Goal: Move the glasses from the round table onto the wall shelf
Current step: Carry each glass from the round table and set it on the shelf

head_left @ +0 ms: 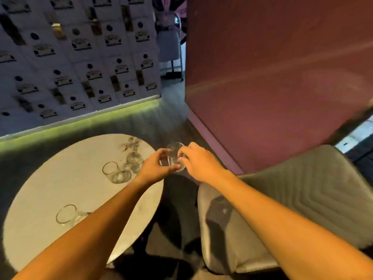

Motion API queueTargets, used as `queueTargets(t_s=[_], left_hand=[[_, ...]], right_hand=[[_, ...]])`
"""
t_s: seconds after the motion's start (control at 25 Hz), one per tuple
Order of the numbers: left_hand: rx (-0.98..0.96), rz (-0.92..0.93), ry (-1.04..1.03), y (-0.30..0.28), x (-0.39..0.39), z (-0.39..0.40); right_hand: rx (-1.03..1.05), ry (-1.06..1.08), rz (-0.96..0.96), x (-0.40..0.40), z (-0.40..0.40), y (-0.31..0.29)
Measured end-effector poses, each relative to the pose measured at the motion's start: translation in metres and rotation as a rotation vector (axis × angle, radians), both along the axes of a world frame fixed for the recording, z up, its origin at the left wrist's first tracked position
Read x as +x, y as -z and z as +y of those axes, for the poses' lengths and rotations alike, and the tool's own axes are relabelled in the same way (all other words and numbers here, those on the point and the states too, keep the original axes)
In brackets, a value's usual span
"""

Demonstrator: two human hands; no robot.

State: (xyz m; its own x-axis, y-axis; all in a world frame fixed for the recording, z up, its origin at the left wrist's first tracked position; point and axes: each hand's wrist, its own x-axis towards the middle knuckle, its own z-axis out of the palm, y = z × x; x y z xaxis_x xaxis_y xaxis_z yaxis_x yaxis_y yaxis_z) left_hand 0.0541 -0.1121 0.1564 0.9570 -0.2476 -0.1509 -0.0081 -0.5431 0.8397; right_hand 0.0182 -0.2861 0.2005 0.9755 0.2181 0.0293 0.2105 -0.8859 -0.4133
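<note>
A clear glass (174,156) is held in the air just past the right edge of the round white table (50,188). My left hand (155,168) grips its left side and my right hand (198,164) grips its right side. On the table stand a glass near the far edge (134,159), another with a gold rim (113,171) in the middle, and one close to me (66,215), partly behind my left forearm. No wall shelf is in view.
A grey padded chair (302,199) stands right of the table, under my right arm. A dark red wall (272,77) rises behind it. A white patterned panel (70,57) with a green-lit base runs along the left. Dark floor lies between.
</note>
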Motion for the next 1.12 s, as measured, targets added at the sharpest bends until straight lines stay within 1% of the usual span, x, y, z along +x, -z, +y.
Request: queueTargets(t_s=[0.08,0.16,0.28,0.4,0.52,0.6,0.8,0.88,0.96,1.12], left_hand=[[-0.010,-0.052,0.149,-0.025,-0.017,-0.073],[-0.045,-0.084,0.317,-0.048,-0.054,-0.156],[-0.135,-0.088,0.538,-0.077,-0.134,-0.285],[-0.234,-0.021,0.750,-0.099,-0.228,-0.397],[-0.302,0.036,0.971,-0.118,-0.333,-0.494],[-0.312,0.060,1.123,-0.127,-0.402,-0.547],[-0.307,0.104,1.405,-0.132,-0.548,-0.659],[-0.294,0.113,1.502,-0.132,-0.599,-0.705],[-0.293,0.071,1.573,-0.132,-0.641,-0.752],[-0.294,0.053,1.613,-0.136,-0.699,-0.846]], right_hand=[[0.016,0.149,-0.046,-0.046,-0.069,-0.025],[0.016,0.298,-0.089,-0.110,-0.145,-0.051],[0.001,0.527,-0.141,-0.228,-0.250,-0.085],[-0.048,0.751,-0.170,-0.348,-0.326,-0.113],[-0.046,0.993,-0.199,-0.470,-0.385,-0.130],[-0.042,1.142,-0.223,-0.546,-0.413,-0.136],[-0.037,1.434,-0.297,-0.698,-0.470,-0.134],[-0.047,1.517,-0.317,-0.748,-0.500,-0.133],[-0.058,1.577,-0.323,-0.788,-0.536,-0.132],[-0.052,1.641,-0.360,-0.843,-0.619,-0.135]])
